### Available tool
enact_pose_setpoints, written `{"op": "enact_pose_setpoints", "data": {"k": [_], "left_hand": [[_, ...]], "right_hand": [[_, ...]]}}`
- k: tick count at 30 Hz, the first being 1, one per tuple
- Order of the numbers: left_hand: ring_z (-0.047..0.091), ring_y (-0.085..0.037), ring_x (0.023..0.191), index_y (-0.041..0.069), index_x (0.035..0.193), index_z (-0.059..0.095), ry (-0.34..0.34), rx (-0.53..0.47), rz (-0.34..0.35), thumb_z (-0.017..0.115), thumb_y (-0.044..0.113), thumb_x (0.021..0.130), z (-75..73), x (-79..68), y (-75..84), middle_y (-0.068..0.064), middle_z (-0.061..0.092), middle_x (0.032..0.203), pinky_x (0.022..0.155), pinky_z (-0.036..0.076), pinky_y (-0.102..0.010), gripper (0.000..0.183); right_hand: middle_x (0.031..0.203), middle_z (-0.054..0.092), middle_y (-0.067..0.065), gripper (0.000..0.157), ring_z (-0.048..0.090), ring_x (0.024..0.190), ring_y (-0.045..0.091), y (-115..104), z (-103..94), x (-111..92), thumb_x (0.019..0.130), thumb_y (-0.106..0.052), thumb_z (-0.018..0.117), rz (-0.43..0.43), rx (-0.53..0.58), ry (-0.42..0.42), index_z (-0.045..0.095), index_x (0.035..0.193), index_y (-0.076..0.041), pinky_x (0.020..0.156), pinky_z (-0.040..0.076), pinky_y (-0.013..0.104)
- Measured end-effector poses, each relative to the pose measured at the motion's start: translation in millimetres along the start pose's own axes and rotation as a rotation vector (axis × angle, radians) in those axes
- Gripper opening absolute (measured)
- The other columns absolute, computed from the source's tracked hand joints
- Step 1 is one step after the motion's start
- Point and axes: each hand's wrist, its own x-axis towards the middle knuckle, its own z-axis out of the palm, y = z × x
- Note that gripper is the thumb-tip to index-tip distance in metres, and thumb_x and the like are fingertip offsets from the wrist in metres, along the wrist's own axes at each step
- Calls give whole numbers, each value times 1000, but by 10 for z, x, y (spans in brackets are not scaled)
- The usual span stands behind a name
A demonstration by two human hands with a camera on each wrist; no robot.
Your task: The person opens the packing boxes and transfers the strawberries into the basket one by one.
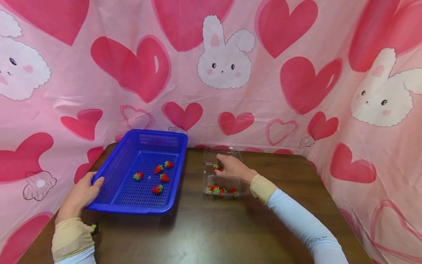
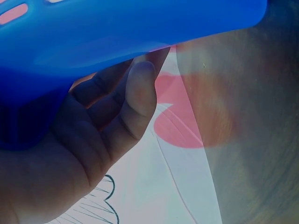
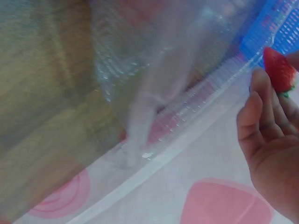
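Note:
My left hand (image 1: 80,193) grips the left rim of a blue plastic basket (image 1: 132,209), thumb over the edge. Several red strawberries with green leaves lie on its perforated floor, one strawberry (image 1: 138,176) nearest that hand. In the left wrist view, curled fingers (image 2: 140,93) show under the blue rim. My right hand (image 1: 233,168) pinches a strawberry (image 1: 216,167) over a clear plastic clamshell box (image 1: 209,179) with its lid open. Several more strawberries (image 1: 221,191) sit along the box's near side. The right wrist view shows the held strawberry (image 3: 279,71) at the fingertips.
Basket and box stand side by side on a brown wooden table (image 1: 204,234). A pink cloth (image 1: 184,84) with hearts and rabbits hangs behind and at both sides. A small dark and yellow object (image 1: 95,229) shows beside the left wrist.

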Motion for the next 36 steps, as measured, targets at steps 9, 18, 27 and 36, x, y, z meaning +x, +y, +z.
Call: {"op": "enact_pose_setpoints", "data": {"k": [9,18,27,36], "left_hand": [[56,-50,98,-13,139,29,-4,13,-4,35,35,105,6,-23,-27,-42,48,123,84,46,-59,60],[56,-50,99,-13,140,29,-9,11,-14,34,37,105,-1,-15,-27,-41,49,122,84,46,-59,61],[56,-49,98,-13,140,28,-25,19,-19,34,37,105,-8,-13,-24,-41,49,122,84,46,-59,61],[55,-49,98,-13,139,30,-5,18,4,35,36,105,-5,2,-14,-42,49,122,84,45,-59,60]], "right_hand": [[78,58,-1,22,52,67,7,-205,-188,173,86,-25,69,-130,21,104,51,95,-17,60,48,20],[75,55,-3,21,50,65,7,-484,-300,472,86,-24,69,-237,-52,154,51,91,-13,59,45,19],[75,55,-3,22,52,68,7,-757,-255,706,86,-23,69,-301,-35,129,51,92,-11,61,44,19],[74,54,0,25,51,66,8,-1050,-149,916,87,-27,68,-286,-44,88,48,88,-13,59,41,18]]}}
